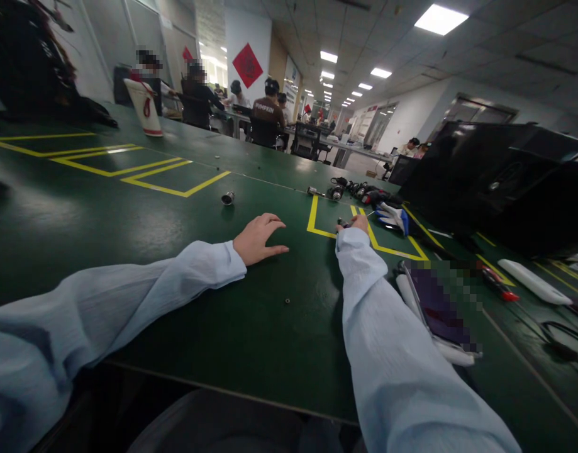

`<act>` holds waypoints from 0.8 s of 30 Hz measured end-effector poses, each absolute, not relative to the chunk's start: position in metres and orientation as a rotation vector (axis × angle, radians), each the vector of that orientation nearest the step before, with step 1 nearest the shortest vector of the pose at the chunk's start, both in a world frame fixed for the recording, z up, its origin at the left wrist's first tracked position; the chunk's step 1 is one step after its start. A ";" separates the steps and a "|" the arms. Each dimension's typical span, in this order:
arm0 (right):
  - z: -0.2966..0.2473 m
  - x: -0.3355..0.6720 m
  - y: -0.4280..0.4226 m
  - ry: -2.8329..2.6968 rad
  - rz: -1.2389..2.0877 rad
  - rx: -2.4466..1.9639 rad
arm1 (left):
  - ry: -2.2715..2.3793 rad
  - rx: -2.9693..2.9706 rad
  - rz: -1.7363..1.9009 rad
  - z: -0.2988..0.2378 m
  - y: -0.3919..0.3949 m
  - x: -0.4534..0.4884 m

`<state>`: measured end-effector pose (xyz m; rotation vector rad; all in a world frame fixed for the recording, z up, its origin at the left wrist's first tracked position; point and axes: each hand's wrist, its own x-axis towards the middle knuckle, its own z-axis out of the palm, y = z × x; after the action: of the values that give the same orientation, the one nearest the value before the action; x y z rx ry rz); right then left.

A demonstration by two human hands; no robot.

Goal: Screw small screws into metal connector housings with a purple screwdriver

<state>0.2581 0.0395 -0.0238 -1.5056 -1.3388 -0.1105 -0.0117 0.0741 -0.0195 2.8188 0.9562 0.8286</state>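
Observation:
My left hand (258, 239) hovers low over the green table (251, 340), thumb and fingers apart with nothing between them. Beyond it lies a short silver metal cylinder (227, 199) with an open end. My right hand (358, 224) is farther forward, largely hidden by its light blue sleeve. Its fingers are closed around a small dark part (342, 223), too small to name, beside the yellow tape marks (321, 233). On the table between my forearms sits a tiny ring-like piece (287, 301), perhaps a nut.
Dark metal parts (336, 191) and a white-and-blue glove (393, 219) lie past my right hand. A tablet-like device (439, 308), a red-handled tool (500, 283) and a long white object (534, 282) are at right. A paper cup (146, 110) stands far left. People sit behind.

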 end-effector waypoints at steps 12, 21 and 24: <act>-0.027 0.125 -0.028 -1.897 -0.144 -1.140 | 1.588 2.624 0.967 -0.017 0.182 -0.074; -0.012 0.118 -0.116 -2.151 0.114 -0.878 | 1.582 2.724 0.737 -0.012 0.171 -0.077; -0.012 0.129 -0.111 -2.069 0.186 -0.989 | 1.528 2.801 0.692 -0.011 0.152 -0.071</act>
<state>0.1293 -0.1107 -0.0119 -0.9892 -2.0692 0.1858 -0.0709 0.1515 -0.0109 2.8015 1.5283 0.6925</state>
